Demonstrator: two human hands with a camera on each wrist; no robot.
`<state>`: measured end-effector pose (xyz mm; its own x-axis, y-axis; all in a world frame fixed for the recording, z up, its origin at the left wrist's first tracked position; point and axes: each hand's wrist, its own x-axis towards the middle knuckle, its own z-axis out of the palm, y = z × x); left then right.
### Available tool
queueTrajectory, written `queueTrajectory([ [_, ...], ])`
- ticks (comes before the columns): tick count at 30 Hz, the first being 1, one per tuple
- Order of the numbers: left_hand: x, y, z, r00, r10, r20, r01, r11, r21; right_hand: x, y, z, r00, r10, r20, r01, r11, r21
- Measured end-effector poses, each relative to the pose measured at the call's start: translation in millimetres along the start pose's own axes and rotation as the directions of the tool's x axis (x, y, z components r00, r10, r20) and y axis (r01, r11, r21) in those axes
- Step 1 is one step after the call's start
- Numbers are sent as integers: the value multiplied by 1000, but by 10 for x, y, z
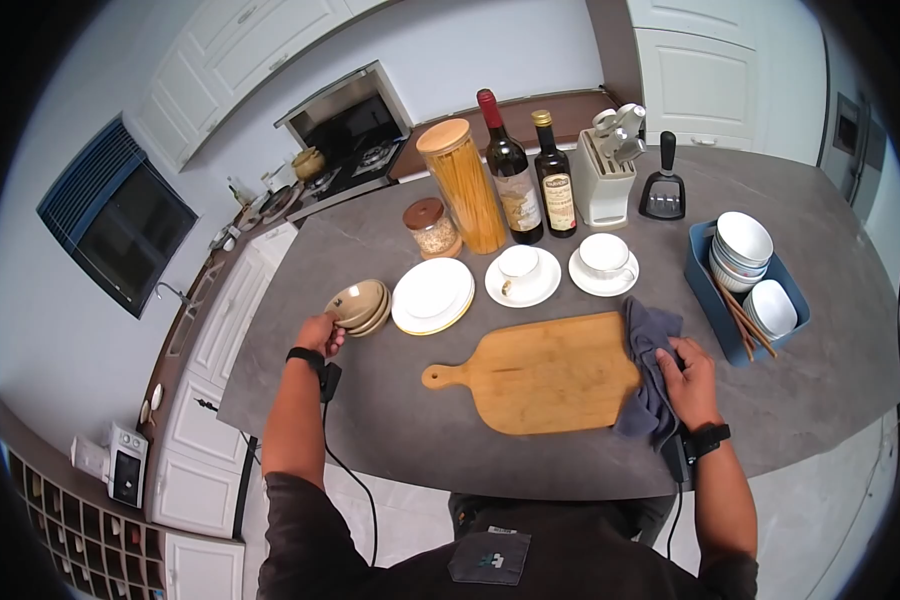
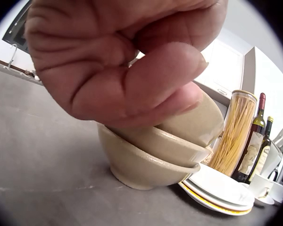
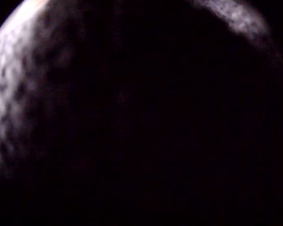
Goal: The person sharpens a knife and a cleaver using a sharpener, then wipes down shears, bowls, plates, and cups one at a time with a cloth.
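At the left of the table, my left hand (image 1: 318, 335) pinches the near rim of the top beige bowl (image 1: 358, 298). In the left wrist view this bowl (image 2: 198, 120) tilts over two more beige bowls (image 2: 144, 169) stacked below, and curled fingers (image 2: 155, 77) cover part of its rim. My right hand (image 1: 692, 383) grips a bunched grey-blue cloth (image 1: 652, 385) draped over the right end of a wooden cutting board (image 1: 555, 375). Cloth fills the right wrist view, which is almost wholly dark.
Beyond the board stand white plates (image 1: 433, 297) and two cups on saucers (image 1: 523, 290). Behind them are a spaghetti jar (image 1: 467, 190), a grain jar (image 1: 432, 230), two bottles (image 1: 515, 185), a knife block (image 1: 604, 180) and a spatula (image 1: 663, 190). A blue bin (image 1: 715, 305) holds bowls and chopsticks.
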<state>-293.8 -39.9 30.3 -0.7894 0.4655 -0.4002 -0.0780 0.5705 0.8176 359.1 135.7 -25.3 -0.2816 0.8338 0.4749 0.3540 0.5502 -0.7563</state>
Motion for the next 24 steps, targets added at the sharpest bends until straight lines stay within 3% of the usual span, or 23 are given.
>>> queueTrajectory([
  [5,-2,12,-116,995,88,49,-82,990,-115,0,-12,-17,1000,3,8,-3,1000,-13],
  [7,-272,103,-112,973,230,32,-212,937,-277,1,-23,-9,1000,8,11,-7,1000,-4],
  [8,-220,77,-195,948,285,142,-215,902,-374,6,-27,-4,1000,9,14,-9,1000,7],
  [9,-323,106,-148,949,281,142,-212,903,-374,9,-4,9,1000,11,17,-11,1000,6],
  [11,-696,186,35,900,423,109,-272,737,-619,0,34,36,1000,12,14,-12,1000,9],
  [15,-915,34,417,848,495,193,-251,693,-676,20,-48,18,1000,18,16,-18,1000,-1],
  [18,-1376,-10,972,791,526,311,-111,624,-774,12,8,20,998,58,-8,-58,998,-1],
  [22,-1640,-197,1567,772,442,457,66,659,-749,62,41,-53,989,30,-147,-31,1000,-3],
  [24,-1790,-242,1803,686,443,577,84,740,-668,108,-23,-109,981,-6,-193,9,1000,13],
])
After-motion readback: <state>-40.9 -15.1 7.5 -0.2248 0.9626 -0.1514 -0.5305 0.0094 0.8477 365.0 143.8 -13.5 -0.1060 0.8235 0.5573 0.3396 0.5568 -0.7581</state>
